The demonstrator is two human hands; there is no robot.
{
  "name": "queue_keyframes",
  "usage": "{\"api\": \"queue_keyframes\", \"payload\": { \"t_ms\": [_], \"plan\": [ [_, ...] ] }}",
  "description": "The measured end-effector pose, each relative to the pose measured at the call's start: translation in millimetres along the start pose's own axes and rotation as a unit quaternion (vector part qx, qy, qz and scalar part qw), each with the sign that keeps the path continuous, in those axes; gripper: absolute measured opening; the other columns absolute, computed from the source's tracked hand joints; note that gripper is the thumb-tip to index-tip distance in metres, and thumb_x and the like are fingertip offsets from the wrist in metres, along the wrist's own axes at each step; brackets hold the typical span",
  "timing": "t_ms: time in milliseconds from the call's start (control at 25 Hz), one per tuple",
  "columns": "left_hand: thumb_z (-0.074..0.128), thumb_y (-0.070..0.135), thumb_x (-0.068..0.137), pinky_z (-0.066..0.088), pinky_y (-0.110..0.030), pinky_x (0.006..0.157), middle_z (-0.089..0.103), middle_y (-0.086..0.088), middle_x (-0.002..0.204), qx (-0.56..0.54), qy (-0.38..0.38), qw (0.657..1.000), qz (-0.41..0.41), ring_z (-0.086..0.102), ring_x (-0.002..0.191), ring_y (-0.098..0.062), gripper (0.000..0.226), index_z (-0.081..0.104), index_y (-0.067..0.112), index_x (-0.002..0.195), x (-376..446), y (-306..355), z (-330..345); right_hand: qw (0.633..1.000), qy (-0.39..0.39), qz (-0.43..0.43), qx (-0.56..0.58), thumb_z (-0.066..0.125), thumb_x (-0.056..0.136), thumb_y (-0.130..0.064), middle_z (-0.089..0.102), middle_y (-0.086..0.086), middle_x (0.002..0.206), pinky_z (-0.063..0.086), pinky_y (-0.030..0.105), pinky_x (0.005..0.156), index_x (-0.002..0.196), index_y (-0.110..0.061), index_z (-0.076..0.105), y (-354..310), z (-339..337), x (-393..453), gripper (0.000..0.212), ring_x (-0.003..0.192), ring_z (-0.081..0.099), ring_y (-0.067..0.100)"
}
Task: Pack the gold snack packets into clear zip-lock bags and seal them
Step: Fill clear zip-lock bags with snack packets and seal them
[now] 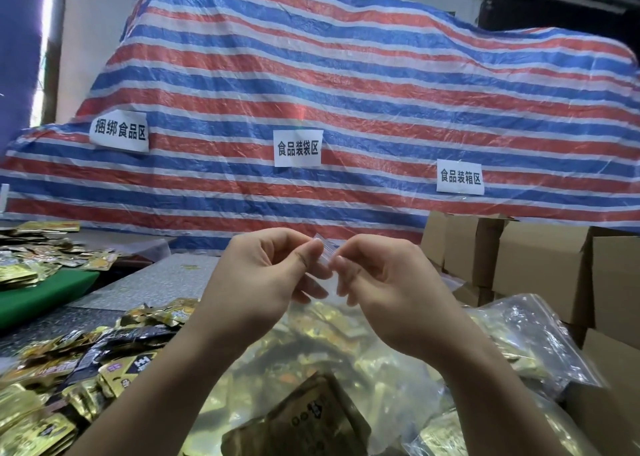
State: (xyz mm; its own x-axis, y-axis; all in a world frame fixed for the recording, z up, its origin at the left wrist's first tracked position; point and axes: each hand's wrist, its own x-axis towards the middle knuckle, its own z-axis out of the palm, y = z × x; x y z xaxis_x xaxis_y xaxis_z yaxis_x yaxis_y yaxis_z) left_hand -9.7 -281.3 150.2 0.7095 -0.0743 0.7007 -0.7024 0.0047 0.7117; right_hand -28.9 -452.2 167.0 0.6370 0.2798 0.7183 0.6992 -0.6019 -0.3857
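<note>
A clear zip-lock bag [320, 320] hangs in mid-frame, raised above the table, its body filled with gold snack packets and its top strip held between two hands. The left hand [263, 275] pinches the strip between thumb and curled forefinger at the left of the opening; the right hand [388, 282] pinches it just beside, thumb and fingertips closed on the same edge, so that the two hands nearly touch. Whether the seal is pressed closed along its length cannot be told. Below the wrists lies a single large gold packet [304, 424], face up and tilted. A loose heap of gold snack packets [69, 379] covers the grey speckled table [145, 282] at lower left. A filled zip-lock bag [519, 344] lies at right, just beside open cardboard boxes [540, 265]. At far left a green tray [45, 296] carries further packets. Behind everything rises a red, white and blue striped tarpaulin [346, 85] bearing three white paper labels [298, 148] printed with black Chinese characters.
</note>
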Motion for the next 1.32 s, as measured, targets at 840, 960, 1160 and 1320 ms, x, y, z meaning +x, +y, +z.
{"api": "queue_keyframes", "payload": {
  "t_ms": [840, 960, 1160, 1320],
  "plan": [
    [0.065, 0.019, 0.093, 0.05, -0.012, 0.054, 0.071, 0.013, 0.068, 0.146, 0.035, 0.983, 0.106, 0.069, 0.061, -0.004, 0.019, 0.071, 0.029, 0.077, 1, -12, 4, 0.999, 0.012, 0.048, 0.02, 0.067, 0.091, -0.03, 0.069, -0.014, 0.078, 0.055, 0.023, 0.061, 0.08, -0.027, 0.069, 3, 12, 10, 0.012, 0.074, 0.066, 0.007],
    [0.065, 0.016, 0.093, 0.052, -0.015, 0.055, 0.071, 0.011, 0.069, 0.15, 0.037, 0.981, 0.119, 0.069, 0.062, -0.005, 0.019, 0.071, 0.027, 0.078, 0, -11, 6, 0.998, 0.026, 0.051, 0.019, 0.068, 0.091, -0.031, 0.069, -0.011, 0.075, 0.053, 0.024, 0.058, 0.077, -0.026, 0.069, 1, 12, 9, 0.016, 0.071, 0.065, 0.009],
    [0.062, 0.013, 0.094, 0.053, -0.027, 0.055, 0.067, 0.007, 0.065, 0.197, 0.058, 0.969, 0.14, 0.066, 0.064, -0.009, 0.017, 0.069, 0.022, 0.08, -3, -15, 9, 0.996, 0.027, 0.083, 0.026, 0.069, 0.091, -0.033, 0.07, -0.015, 0.073, 0.053, 0.017, 0.056, 0.076, -0.027, 0.07, 1, 16, 9, 0.016, 0.07, 0.067, 0.003],
    [0.062, 0.012, 0.094, 0.049, -0.036, 0.055, 0.065, 0.005, 0.063, 0.21, 0.076, 0.962, 0.16, 0.064, 0.061, -0.014, 0.014, 0.068, 0.017, 0.082, -4, -18, 13, 0.995, 0.034, 0.091, 0.022, 0.07, 0.091, -0.033, 0.07, -0.016, 0.073, 0.054, 0.016, 0.057, 0.077, -0.028, 0.071, 2, 17, 9, 0.014, 0.069, 0.067, 0.002]
  ]
}}
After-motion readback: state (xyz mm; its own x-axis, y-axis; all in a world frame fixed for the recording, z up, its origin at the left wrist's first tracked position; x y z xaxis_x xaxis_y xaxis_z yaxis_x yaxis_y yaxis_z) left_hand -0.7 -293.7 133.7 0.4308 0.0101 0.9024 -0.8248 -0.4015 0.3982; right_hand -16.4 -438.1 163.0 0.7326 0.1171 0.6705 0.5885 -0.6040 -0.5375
